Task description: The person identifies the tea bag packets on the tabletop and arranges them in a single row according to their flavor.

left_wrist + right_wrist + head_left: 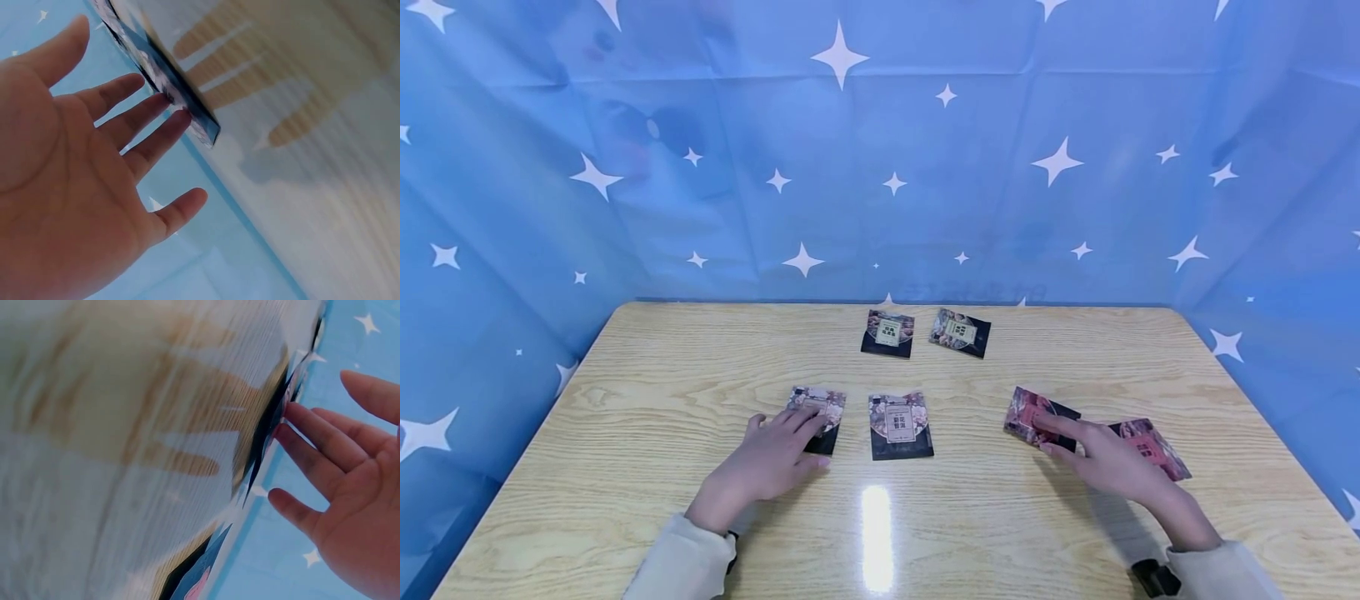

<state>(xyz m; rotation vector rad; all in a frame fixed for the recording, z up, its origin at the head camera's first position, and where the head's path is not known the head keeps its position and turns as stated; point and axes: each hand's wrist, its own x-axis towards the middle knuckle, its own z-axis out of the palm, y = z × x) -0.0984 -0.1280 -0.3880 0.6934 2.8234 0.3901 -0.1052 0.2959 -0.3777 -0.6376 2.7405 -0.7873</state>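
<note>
My left hand [767, 458] touches a floral-and-black sachet [815, 402] lying flat on the table, its fingers straight and spread. In the left wrist view, the fingertips [181, 119] rest on the sachet's printed face. To the right of it lies a matching floral sachet [901, 427] with a pale label. My right hand [1101, 458] reaches over a red-and-black sachet [1024, 414], fingertips on its label. Those fingers look extended in the right wrist view, against the sachet's face [289, 400]. A second red sachet [1152, 450] lies just right of that hand, partly hidden by it.
Near the table's back edge lie two dark sachets with pale green labels, one squared up [887, 335] and one turned at an angle [960, 332]. The wooden table [700, 358] backs onto a blue star-printed cloth [895, 125]. A bright light reflection crosses the front middle.
</note>
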